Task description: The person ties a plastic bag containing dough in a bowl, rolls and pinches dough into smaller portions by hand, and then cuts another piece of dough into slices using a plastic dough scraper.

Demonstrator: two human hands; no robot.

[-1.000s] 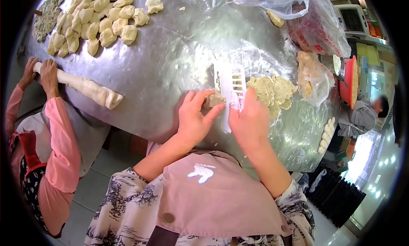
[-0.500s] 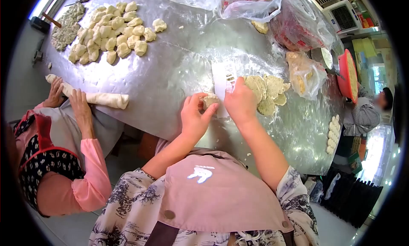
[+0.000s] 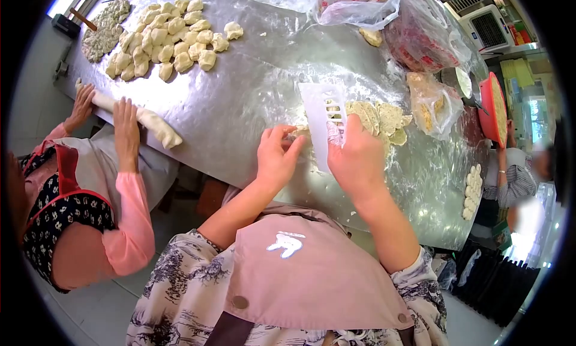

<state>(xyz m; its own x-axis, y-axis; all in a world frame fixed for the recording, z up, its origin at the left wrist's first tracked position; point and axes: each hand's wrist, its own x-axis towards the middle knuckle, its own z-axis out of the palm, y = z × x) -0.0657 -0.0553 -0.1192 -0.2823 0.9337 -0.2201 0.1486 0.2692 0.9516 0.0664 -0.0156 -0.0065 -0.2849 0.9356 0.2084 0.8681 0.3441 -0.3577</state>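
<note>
My right hand [image 3: 358, 160] is closed round the slotted handle of a white plastic scraper [image 3: 314, 121], its blade tilted over the metal table [image 3: 252, 94]. Close to the blade's left side is my left hand [image 3: 278, 154], thumb and forefinger curved toward a small dough piece [image 3: 302, 131], mostly hidden by the fingers and the scraper. Whether the fingers press on it cannot be made out. Flattened, speckled dough rounds [image 3: 384, 119] overlap just right of the scraper, partly behind my right hand.
A co-worker's hands [image 3: 126, 127] rest on a long dough roll [image 3: 155, 125] at left. Dough lumps [image 3: 174, 40] lie upper left. Plastic bags [image 3: 423, 40], a red basin [image 3: 493, 109] and a braided dough strip [image 3: 472, 193] are at right. Another person [image 3: 519, 172] stands beyond.
The scraper has lifted and tilted, its blade now showing more broadly, while my right hand moved slightly right. The co-worker's hands shifted along the dough roll, which now lies more slanted.
</note>
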